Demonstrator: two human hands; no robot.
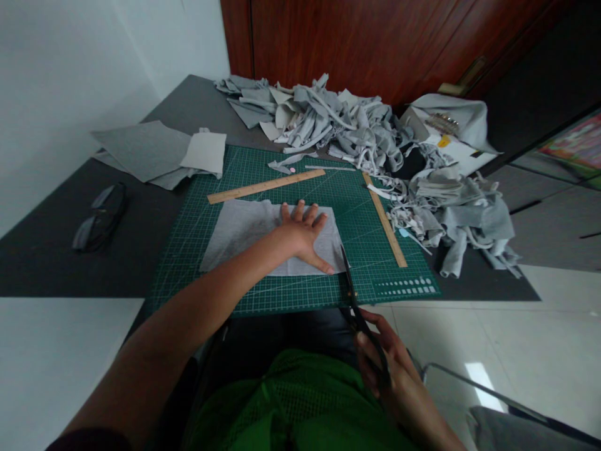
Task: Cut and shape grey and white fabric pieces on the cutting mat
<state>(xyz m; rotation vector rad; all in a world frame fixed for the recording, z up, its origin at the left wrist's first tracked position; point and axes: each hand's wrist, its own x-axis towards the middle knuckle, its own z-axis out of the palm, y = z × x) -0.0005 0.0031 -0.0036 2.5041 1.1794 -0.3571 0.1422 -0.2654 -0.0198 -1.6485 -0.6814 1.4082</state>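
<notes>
A light grey piece of fabric (248,235) lies flat on a green cutting mat (277,300). Pressed on its right part is my left hand (304,235), palm down with the fingers spread. My right hand (387,354) grips the handles of black scissors (359,319) at the mat's front edge. The scissor blades point away from me and reach the fabric's right edge, close to my left thumb. Whether the blades are parted around the cloth is hard to make out.
One wooden ruler (267,186) lies behind the fabric, another ruler (385,219) to its right. Grey scraps (338,119) are heaped at the back and right, near a white box (451,147). Fabric sheets (145,150) and glasses (99,216) rest on the left.
</notes>
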